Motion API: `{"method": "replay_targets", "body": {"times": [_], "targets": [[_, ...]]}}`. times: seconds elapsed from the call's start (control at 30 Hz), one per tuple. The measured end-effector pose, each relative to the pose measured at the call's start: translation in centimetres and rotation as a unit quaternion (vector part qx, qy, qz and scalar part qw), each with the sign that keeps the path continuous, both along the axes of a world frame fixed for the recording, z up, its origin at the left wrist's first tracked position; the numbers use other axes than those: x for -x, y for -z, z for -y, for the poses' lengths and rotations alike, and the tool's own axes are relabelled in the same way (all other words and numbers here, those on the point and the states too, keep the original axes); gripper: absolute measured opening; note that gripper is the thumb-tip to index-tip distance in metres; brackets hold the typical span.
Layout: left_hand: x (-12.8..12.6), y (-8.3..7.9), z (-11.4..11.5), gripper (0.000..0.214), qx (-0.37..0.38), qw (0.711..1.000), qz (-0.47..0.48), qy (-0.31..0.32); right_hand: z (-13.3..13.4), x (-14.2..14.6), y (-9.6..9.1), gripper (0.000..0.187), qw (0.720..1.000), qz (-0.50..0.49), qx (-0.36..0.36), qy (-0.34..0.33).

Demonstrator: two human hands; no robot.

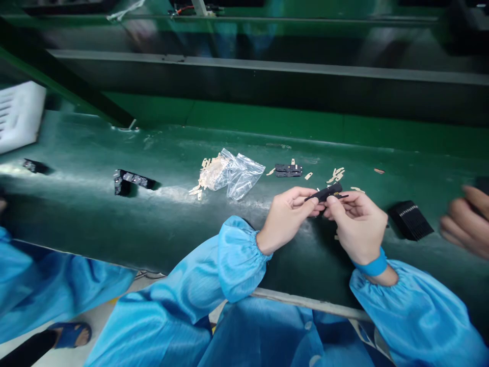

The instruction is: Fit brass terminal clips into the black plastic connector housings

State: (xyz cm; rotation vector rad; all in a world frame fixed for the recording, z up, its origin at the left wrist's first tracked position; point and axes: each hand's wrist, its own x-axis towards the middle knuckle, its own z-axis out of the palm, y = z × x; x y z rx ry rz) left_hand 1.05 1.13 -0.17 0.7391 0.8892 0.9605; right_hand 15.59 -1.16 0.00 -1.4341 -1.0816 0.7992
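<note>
My left hand (287, 215) and my right hand (357, 220) meet above the green belt (114, 219), both pinching a small black plastic part (325, 193) between thumb and fingers. The part lies roughly level, tilted up to the right. Small tan metal tabs (336, 175) are scattered on the belt just beyond my hands. A second black part (288, 170) rests behind them. Both arms wear blue sleeves, and a blue band circles my right wrist.
Clear plastic bags (235, 174) with spilled tan tabs lie left of my hands. A stack of black pieces (411, 219) sits at right, near another person's hand (464, 221). Black assemblies (132, 181) and a white tray (19, 116) lie further left.
</note>
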Motion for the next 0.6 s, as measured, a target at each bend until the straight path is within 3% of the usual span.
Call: {"method": "replay_targets", "body": {"times": [0.33, 0.6], "targets": [[-0.23, 0.12, 0.24, 0.037, -0.007, 1.000, 0.024, -0.006, -0.12, 0.03, -0.11, 0.017, 1.000, 0.015, -0.018, 0.008], [-0.54, 0.37, 0.56, 0.036, -0.008, 1.000, 0.004, -0.018, -0.04, 0.17, 0.11, 0.018, 1.000, 0.000, 0.006, 0.024]]}}
